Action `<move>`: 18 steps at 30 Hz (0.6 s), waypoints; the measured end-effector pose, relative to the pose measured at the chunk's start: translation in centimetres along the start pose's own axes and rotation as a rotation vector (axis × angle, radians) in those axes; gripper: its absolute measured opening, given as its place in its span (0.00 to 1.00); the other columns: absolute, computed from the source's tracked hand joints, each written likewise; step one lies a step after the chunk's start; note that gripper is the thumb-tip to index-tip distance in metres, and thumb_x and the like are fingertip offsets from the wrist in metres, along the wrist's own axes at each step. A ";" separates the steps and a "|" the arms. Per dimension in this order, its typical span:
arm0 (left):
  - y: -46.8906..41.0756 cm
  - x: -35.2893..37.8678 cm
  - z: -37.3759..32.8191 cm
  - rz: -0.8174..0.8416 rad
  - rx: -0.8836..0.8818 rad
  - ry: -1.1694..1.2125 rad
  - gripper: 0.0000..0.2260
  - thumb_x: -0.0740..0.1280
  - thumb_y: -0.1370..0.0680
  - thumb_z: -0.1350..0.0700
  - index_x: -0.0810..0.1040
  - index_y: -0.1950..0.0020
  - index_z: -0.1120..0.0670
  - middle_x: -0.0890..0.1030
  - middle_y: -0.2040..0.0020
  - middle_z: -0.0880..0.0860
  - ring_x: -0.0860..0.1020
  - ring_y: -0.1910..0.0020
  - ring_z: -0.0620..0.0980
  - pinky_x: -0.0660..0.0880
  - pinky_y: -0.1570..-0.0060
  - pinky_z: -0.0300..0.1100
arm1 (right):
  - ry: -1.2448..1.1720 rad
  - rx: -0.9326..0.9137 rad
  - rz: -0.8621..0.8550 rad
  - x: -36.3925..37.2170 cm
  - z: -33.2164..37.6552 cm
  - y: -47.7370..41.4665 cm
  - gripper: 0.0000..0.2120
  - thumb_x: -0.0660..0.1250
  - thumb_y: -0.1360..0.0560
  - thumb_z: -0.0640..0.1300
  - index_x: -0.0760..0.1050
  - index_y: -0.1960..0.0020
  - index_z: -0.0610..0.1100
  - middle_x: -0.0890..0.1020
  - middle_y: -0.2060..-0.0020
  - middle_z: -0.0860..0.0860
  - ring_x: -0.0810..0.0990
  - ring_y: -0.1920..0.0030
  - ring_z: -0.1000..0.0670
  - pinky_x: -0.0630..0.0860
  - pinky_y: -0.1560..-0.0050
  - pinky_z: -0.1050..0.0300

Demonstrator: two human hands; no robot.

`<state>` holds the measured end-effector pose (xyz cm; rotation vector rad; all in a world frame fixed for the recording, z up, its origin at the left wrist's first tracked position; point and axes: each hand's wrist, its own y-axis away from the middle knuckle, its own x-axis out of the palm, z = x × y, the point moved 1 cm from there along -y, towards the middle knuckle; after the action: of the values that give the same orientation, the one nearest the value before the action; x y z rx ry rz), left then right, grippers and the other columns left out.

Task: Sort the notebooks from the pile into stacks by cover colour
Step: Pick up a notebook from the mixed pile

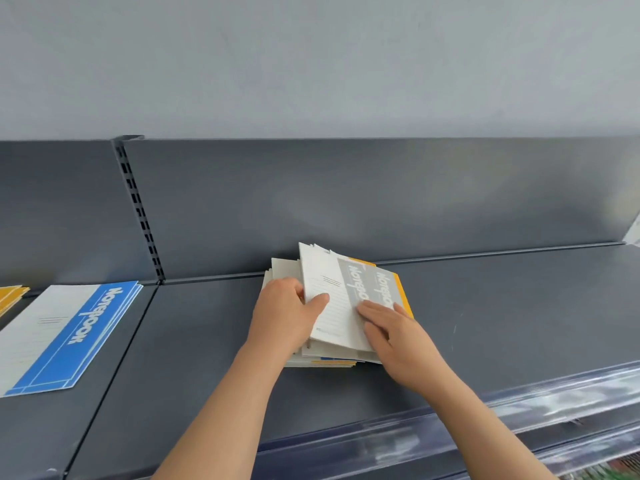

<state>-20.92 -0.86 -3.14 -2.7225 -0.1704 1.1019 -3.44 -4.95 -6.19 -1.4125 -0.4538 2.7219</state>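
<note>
While the grey notebook point(341, 306) atop the pile point(322, 361) at shelf point(502, 306) centre is gripped by the left hand point(282, 315) and pressed flat-fingered by the right hand point(398, 341), a lift, not onto the blue stack point(65, 334) at 9 o'clock, is judged next.

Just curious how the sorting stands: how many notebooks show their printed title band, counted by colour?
Blue notebooks: 1
Grey notebooks: 2
Total: 3
</note>
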 end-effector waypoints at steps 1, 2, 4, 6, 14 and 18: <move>0.0 0.0 -0.1 0.007 -0.022 0.004 0.16 0.69 0.26 0.50 0.78 0.55 0.65 0.81 0.58 0.58 0.78 0.56 0.55 0.75 0.58 0.49 | -0.032 0.005 0.014 -0.2 -0.1 0.1 0.15 0.54 0.19 0.40 0.75 0.38 0.44 0.77 0.42 0.59 0.70 0.40 0.57 0.44 0.35 0.78; 0.0 0.1 -0.2 0.014 -0.044 0.014 0.14 0.69 0.26 0.52 0.78 0.54 0.65 0.81 0.57 0.57 0.78 0.56 0.54 0.75 0.59 0.48 | -0.065 0.024 0.018 -0.4 -0.4 0.1 0.14 0.54 0.19 0.40 0.75 0.39 0.44 0.78 0.44 0.58 0.71 0.41 0.57 0.49 0.30 0.72; 0.1 0.3 -0.2 0.013 -0.071 0.040 0.11 0.67 0.25 0.54 0.76 0.52 0.62 0.80 0.57 0.54 0.78 0.56 0.52 0.74 0.61 0.45 | -0.086 0.104 -0.028 -1.0 -1.4 0.1 0.12 0.55 0.20 0.40 0.75 0.42 0.40 0.80 0.44 0.49 0.72 0.40 0.47 0.62 0.32 0.59; 0.1 0.3 -0.2 -0.003 -0.086 0.061 0.08 0.65 0.24 0.56 0.74 0.52 0.60 0.78 0.58 0.52 0.75 0.60 0.49 0.70 0.66 0.40 | -0.029 0.185 -0.062 -1.4 -2.5 0.2 0.12 0.55 0.20 0.41 0.76 0.44 0.39 0.80 0.46 0.49 0.73 0.41 0.45 0.58 0.29 0.54; 0.3 -0.5 0.0 -0.067 -0.112 0.098 0.04 0.62 0.24 0.58 0.70 0.53 0.59 0.75 0.57 0.52 0.70 0.65 0.46 0.62 0.74 0.37 | -0.098 0.192 -0.014 -0.1 -2.1 0.2 0.12 0.50 0.20 0.40 0.72 0.50 0.40 0.74 0.63 0.45 0.70 0.54 0.43 0.69 0.45 0.57; 0.6 -0.6 0.5 -0.029 -0.135 0.122 0.05 0.63 0.25 0.58 0.70 0.52 0.60 0.76 0.58 0.54 0.70 0.66 0.48 0.64 0.73 0.39 | -0.098 0.145 0.006 0.1 -1.2 -0.3 0.14 0.50 0.20 0.40 0.74 0.48 0.41 0.77 0.56 0.42 0.72 0.54 0.47 0.67 0.63 0.67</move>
<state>-21.69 -1.45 -3.16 -2.8862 -0.2748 0.9451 -2.61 -4.33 -6.85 -1.2520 -0.2505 2.7742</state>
